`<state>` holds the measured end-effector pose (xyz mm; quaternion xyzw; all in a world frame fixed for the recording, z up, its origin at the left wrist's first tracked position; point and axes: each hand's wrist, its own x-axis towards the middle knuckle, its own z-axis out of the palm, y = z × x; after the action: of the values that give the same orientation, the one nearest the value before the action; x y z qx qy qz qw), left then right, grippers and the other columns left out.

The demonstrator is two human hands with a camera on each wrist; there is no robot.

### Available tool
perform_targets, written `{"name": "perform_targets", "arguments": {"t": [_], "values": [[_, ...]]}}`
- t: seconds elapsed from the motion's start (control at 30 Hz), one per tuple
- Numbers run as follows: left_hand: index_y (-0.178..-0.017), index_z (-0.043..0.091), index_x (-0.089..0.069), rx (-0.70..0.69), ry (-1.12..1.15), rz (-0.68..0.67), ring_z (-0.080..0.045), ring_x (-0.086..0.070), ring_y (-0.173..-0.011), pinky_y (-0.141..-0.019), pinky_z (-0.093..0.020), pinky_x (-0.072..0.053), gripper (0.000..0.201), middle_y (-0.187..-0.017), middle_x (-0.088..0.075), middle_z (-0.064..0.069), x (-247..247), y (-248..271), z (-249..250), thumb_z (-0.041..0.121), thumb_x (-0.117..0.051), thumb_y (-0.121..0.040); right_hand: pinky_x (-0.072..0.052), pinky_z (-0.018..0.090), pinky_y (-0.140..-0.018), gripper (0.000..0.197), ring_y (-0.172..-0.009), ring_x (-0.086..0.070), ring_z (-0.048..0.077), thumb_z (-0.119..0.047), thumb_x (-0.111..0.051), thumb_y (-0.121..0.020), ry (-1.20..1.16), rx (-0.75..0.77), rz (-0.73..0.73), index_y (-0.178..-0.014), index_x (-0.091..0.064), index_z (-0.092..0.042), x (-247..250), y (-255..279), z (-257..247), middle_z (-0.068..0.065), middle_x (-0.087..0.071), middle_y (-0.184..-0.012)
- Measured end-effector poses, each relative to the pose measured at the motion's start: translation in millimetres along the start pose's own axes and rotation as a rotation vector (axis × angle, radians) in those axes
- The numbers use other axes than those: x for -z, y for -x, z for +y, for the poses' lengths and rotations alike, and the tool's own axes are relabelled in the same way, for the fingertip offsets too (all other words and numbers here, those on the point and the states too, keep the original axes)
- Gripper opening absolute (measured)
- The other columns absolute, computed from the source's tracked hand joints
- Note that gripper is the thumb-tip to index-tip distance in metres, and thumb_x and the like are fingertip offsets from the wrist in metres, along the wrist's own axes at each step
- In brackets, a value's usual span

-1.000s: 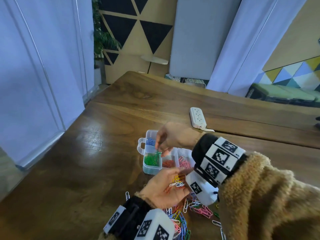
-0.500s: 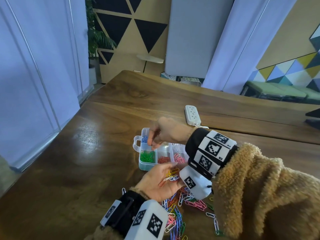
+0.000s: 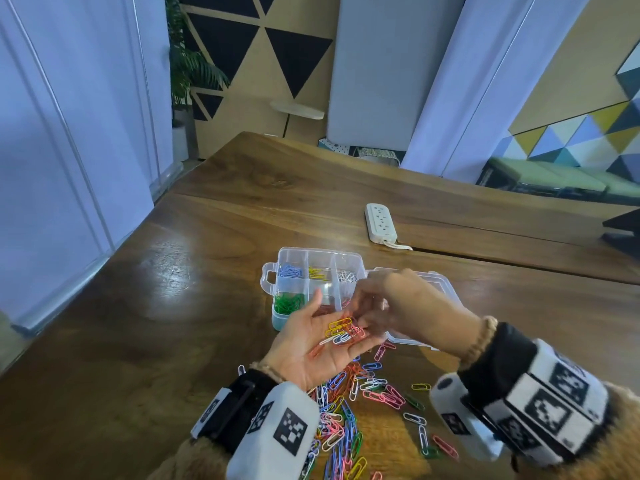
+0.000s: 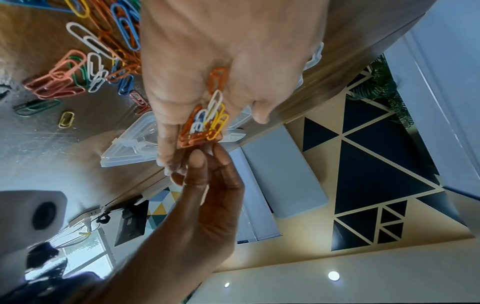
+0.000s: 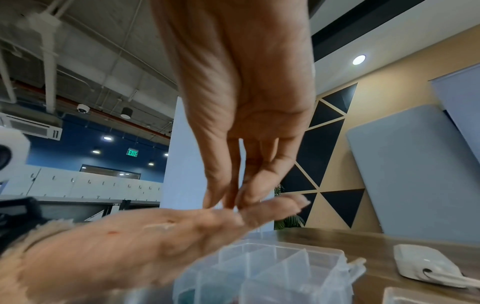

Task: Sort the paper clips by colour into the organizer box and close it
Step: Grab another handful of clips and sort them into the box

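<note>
The clear organizer box [image 3: 294, 252] stands open on the table, its lid [image 3: 446, 285] lying flat to the right. Its compartments hold green clips [image 3: 289, 302], blue clips [image 3: 290, 271], yellow clips [image 3: 317, 273] and white clips [image 3: 347, 276]. My left hand [image 3: 322, 327] is palm up in front of the box, fingers straight, carrying several mixed clips [image 3: 341, 330]. My right hand [image 3: 367, 317] reaches into that palm; in the left wrist view its thumb and fingertips [image 4: 205, 162] pinch an orange clip [image 4: 194, 142] at the edge of the handful.
A loose pile of coloured paper clips [image 3: 346, 403] is spread on the wooden table [image 3: 138, 323] near my wrists. A white power strip [image 3: 380, 221] lies beyond the box. The table's left edge runs along blue-white panels.
My right hand has left the box's left compartments and come back to the left palm. The left hand stays palm up with its clips.
</note>
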<state>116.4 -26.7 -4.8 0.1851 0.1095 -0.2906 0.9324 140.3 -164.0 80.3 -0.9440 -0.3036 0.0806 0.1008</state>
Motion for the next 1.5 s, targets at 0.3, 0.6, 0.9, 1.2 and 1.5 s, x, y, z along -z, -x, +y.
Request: {"name": "perform_targets", "arguments": {"t": [0.3,0.6,0.9,1.2,1.5], "values": [[-0.084,-0.016,-0.071,-0.029,-0.007,-0.018,-0.034,-0.067,-0.078,-0.072,-0.054,-0.055,0.075,-0.091,-0.069,-0.025,-4.1,-1.4,-1.7,0.048,-0.033,-0.098,-0.035,0.016,-0.060,0.015,-0.078,-0.044,0.003,-0.031,-0.071,-0.077,-0.081,-0.202,0.156,-0.087,-0.060,-0.026,-21.4,6.0,-3.9,-0.017,-0.043,-0.079],[-0.108,-0.022,-0.059,0.023,-0.017,-0.018,-0.048,-0.062,-0.101,-0.081,-0.059,-0.049,0.053,-0.115,-0.059,-0.037,1.4,-2.9,-1.8,0.026,-0.038,-0.098,-0.042,0.014,-0.053,0.022,-0.054,-0.059,0.001,-0.004,-0.068,-0.079,-0.462,-0.274,0.147,-0.068,-0.055,-0.019,-8.2,5.1,10.8,-0.004,-0.067,-0.065],[-0.126,-0.014,-0.050,-0.205,0.008,0.006,-0.040,-0.057,-0.116,-0.093,-0.051,-0.045,0.052,-0.126,-0.057,-0.031,15.1,0.3,28.0,0.024,-0.025,-0.102,-0.045,0.012,-0.042,0.021,-0.038,-0.051,-0.003,0.003,-0.058,-0.083,-0.421,-0.356,0.291,-0.069,-0.055,-0.013,-4.2,-36.0,40.3,0.001,-0.061,-0.059],[-0.127,-0.012,-0.047,-0.286,0.015,-0.024,-0.039,-0.053,-0.121,-0.098,-0.049,-0.043,0.065,-0.129,-0.055,-0.030,12.9,5.6,32.0,0.043,-0.026,-0.100,-0.051,0.033,-0.080,0.014,-0.084,-0.062,0.017,-0.010,-0.057,-0.086,-0.059,-0.254,0.293,-0.089,-0.068,-0.017,-21.6,-44.1,31.0,-0.001,-0.069,-0.089],[-0.074,0.003,-0.076,-0.322,-0.055,-0.027,-0.029,-0.070,-0.079,-0.086,-0.050,-0.047,0.077,-0.082,-0.068,-0.017,1.0,8.1,21.0,0.056,-0.024,-0.097,-0.045,0.029,-0.069,0.009,-0.080,-0.042,0.002,-0.019,-0.067,-0.082,-0.027,0.324,0.264,-0.090,-0.067,-0.017,-13.7,-38.8,-11.5,-0.002,-0.057,-0.091]]}}
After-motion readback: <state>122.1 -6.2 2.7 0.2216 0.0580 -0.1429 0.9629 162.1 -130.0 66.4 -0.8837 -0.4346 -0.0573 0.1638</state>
